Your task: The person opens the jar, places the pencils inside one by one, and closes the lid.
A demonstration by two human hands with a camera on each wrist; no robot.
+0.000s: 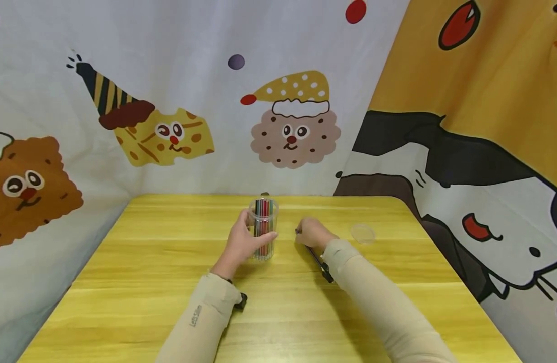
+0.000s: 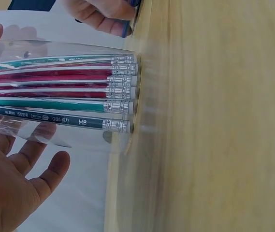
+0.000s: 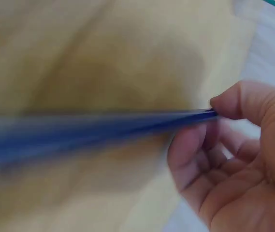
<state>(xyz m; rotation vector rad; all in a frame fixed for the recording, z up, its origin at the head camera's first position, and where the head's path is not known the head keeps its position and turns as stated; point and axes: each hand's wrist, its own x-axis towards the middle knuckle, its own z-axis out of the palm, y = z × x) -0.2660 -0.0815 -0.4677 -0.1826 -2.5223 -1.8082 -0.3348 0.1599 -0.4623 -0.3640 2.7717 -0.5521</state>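
Note:
A clear plastic jar (image 1: 275,222) of pencils stands upright on the table, and my left hand (image 1: 241,243) holds it, thumb in front and fingers round the far side. Green, red and black pencils (image 2: 55,79) show through its wall in the left wrist view, metal ferrules and white erasers at the bottom. To the right of the jar, my right hand (image 1: 314,233) pinches one end of a blue pencil (image 3: 142,128) between thumb and fingers. That pencil is blurred in the right wrist view; its other end runs back toward the wrist.
A clear round lid (image 1: 363,233) lies on the wooden table (image 1: 169,302) to the right of my right hand. A cloth (image 1: 192,45) with cartoon prints hangs behind the table's far edge. Dark wrist cameras (image 1: 240,302) sit at the sleeves.

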